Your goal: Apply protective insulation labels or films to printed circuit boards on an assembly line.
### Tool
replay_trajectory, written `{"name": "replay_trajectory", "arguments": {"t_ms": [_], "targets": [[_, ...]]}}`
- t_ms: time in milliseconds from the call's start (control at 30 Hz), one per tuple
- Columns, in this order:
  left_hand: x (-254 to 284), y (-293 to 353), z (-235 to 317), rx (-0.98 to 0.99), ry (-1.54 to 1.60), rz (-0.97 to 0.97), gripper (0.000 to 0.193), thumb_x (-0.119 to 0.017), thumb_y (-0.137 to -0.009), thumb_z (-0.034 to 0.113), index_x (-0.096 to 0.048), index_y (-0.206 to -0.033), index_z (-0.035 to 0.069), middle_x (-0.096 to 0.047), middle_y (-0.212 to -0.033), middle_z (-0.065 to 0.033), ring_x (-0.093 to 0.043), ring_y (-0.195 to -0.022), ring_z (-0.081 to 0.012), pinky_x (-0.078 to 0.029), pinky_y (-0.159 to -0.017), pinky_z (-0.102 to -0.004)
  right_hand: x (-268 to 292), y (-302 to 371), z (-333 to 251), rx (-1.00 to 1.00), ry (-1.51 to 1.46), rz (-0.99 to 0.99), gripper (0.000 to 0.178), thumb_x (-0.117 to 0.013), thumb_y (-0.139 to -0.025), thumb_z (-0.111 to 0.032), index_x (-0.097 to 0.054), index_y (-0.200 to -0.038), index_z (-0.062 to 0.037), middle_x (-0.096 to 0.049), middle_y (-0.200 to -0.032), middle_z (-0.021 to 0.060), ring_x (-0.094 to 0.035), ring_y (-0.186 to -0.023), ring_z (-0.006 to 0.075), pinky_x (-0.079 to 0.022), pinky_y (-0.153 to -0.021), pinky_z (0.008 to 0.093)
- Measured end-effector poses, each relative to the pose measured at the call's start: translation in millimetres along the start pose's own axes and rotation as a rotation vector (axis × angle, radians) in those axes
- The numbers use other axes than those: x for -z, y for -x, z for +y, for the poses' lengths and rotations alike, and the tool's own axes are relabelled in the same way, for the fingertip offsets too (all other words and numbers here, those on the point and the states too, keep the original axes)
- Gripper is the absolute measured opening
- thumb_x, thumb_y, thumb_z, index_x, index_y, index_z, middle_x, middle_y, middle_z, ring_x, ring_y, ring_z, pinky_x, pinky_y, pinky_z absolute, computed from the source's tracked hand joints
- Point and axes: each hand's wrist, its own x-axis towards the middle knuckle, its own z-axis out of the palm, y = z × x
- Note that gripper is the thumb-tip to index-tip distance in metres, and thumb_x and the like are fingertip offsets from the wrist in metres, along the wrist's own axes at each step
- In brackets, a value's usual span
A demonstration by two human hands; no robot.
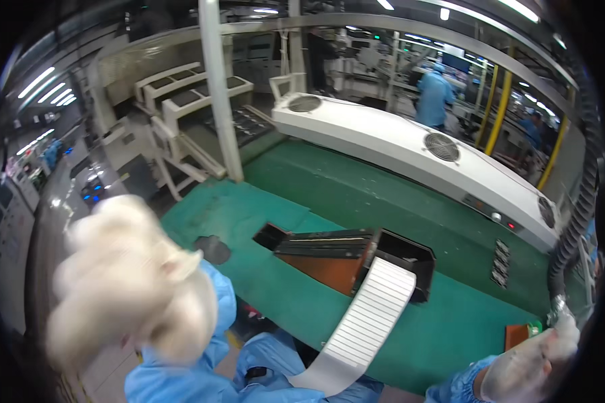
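Note:
My left hand (pixel 134 282), in a whitish glove, is raised large at the left and smeared by motion. Its fingers cannot be made out, nor whether it holds anything. My right hand (pixel 528 366), gloved too, is at the lower right by the lower end of a dark ribbed hose (pixel 575 232); I cannot tell whether it grips the hose. Between my hands a black and brown dispenser (pixel 326 258) rests on the green bench mat (pixel 269 289). From it a white strip with cross lines (pixel 370 312) runs over the bench edge onto my blue-clad lap.
A long white blower with round fans (pixel 410 141) spans the bench's far side. On the mat lie a slim dark strip (pixel 501 264) and a dark patch (pixel 212 249). A white post (pixel 220 94) rises behind. A person in blue (pixel 435 96) stands in the background.

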Motion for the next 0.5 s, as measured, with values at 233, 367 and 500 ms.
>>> {"name": "replay_trajectory", "arguments": {"t_ms": [233,367,500], "targets": [[33,139,-48,0.923,-0.312,-0.303,0.02,-0.067,-0.083,-0.009,-0.071,-0.102,-0.002,-0.067,-0.098,-0.0077,-0.063,-0.094,-0.0167,-0.047,-0.088,-0.0275,-66,124,40,-0.714,-0.346,-0.671,0.029,-0.05,-0.091,0.009,-0.056,-0.12,0.0067,-0.054,-0.094,0.0064,-0.052,-0.082,0.0124,-0.044,-0.076,0.0247],[65,229,-105,1.168,-0.338,-0.41,0.018,-0.065,-0.09,0.005,-0.071,-0.105,-0.003,-0.071,-0.095,-0.0079,-0.066,-0.085,-0.0177,-0.051,-0.082,-0.0294,-80,181,64,-0.952,-0.415,-0.69,0.026,-0.05,-0.092,0.006,-0.057,-0.117,0.009,-0.054,-0.09,0.0053,-0.05,-0.079,0.012,-0.045,-0.075,0.0262],[94,281,-164,1.666,-0.205,-0.269,0.019,-0.068,-0.087,0.011,-0.073,-0.104,0.004,-0.071,-0.093,-0.0062,-0.063,-0.077,-0.0153,-0.049,-0.068,-0.026,-70,212,75,-1.024,-0.34,-0.748,0.025,-0.052,-0.093,0.004,-0.058,-0.117,0.0085,-0.056,-0.09,0.0046,-0.05,-0.078,0.0101,-0.045,-0.074,0.0255]]}}
